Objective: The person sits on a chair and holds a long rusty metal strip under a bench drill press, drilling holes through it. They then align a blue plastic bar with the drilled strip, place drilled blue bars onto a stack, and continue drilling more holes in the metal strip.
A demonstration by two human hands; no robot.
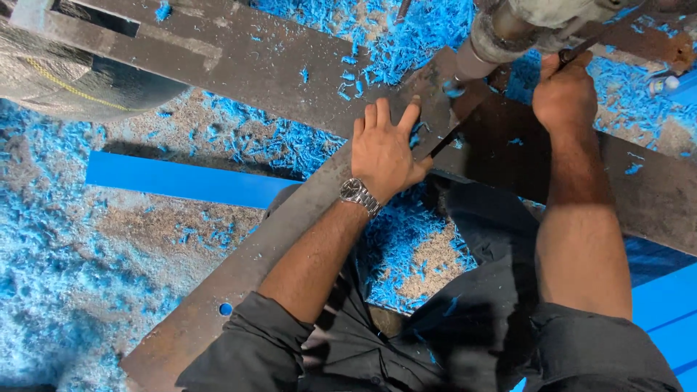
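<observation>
Currently, hands first:
Left hand: my left hand lies flat, fingers spread, palm down on the steel plate. Not gripping anything. Wristwatch on that wrist.
Right hand: my right hand is closed round a thin dark lever, up beside the drill head. What the lever joins to, I can't tell.
Plate: long rusty flat bar, running diagonally from lower left up to the drill; one small round hole near its lower end. It crosses a second steel bar lying from upper left to right.
Drill: grey cylindrical spindle comes down from the top edge, tip just beyond my left fingertips, over the plate. Contact point is blurred.
Blue strip: flat blue bar left of the plate, its right end tucked under it.
Swarf: blue shavings all over the floor, thickest at left and near the drill.
Far left: dark woven sack, top corner.
</observation>
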